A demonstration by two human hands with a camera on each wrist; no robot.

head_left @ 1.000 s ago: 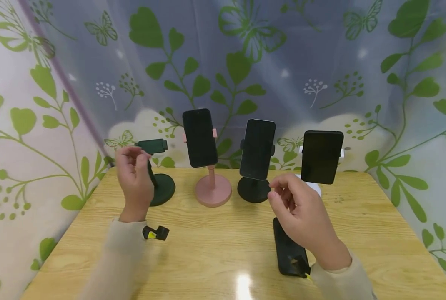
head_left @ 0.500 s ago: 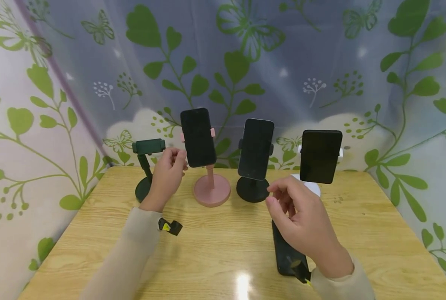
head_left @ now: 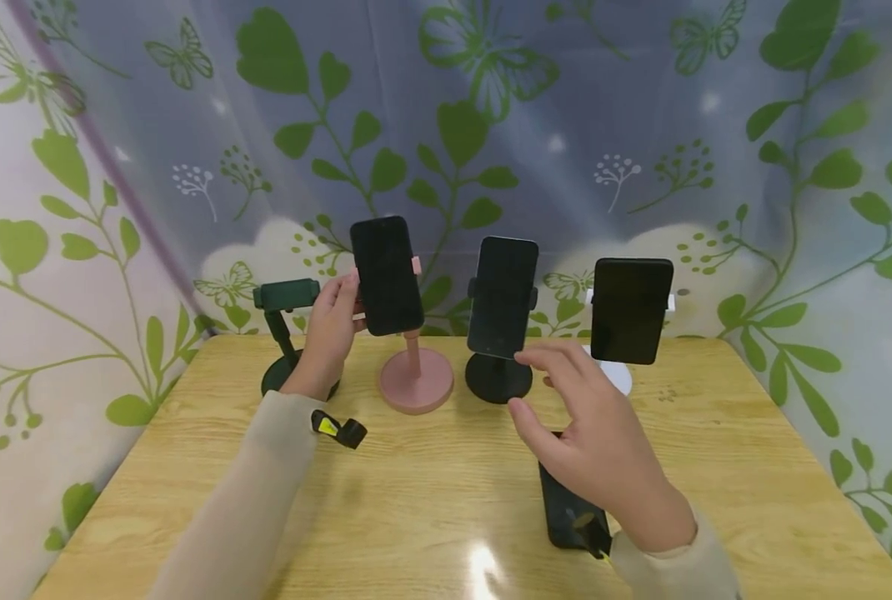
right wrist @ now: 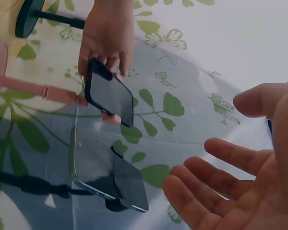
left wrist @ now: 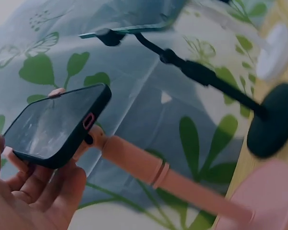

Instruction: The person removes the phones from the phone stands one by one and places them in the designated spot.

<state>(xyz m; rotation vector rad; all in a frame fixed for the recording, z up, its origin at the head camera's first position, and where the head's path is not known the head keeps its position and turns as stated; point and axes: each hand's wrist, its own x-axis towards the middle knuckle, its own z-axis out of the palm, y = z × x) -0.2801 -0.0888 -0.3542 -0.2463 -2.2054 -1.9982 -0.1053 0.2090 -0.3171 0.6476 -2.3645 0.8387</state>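
A black phone (head_left: 387, 275) sits in the clamp of a pink phone stand (head_left: 416, 381). My left hand (head_left: 331, 321) grips that clamp at the phone's left edge. In the left wrist view its fingers (left wrist: 57, 196) curl behind the phone, and the thumb lies at the pink clamp arm (left wrist: 17, 160). My right hand (head_left: 592, 429) hovers in front of the black phone stand (head_left: 499, 379), fingers spread and holding nothing. That stand carries another phone (head_left: 503, 296). Below my right hand, partly hidden, a dark phone (head_left: 572, 512) lies on the table.
A green phone stand (head_left: 287, 294) without a phone stands at the left, partly behind my left hand. At the right, a white stand (head_left: 617, 377) holds a phone (head_left: 631, 310). Leaf-patterned cloth (head_left: 303, 167) hangs behind the wooden table (head_left: 416, 492).
My left hand has moved right from the green stand to the pink stand's clamp and phone. My right hand has spread its thumb and fingers wider.
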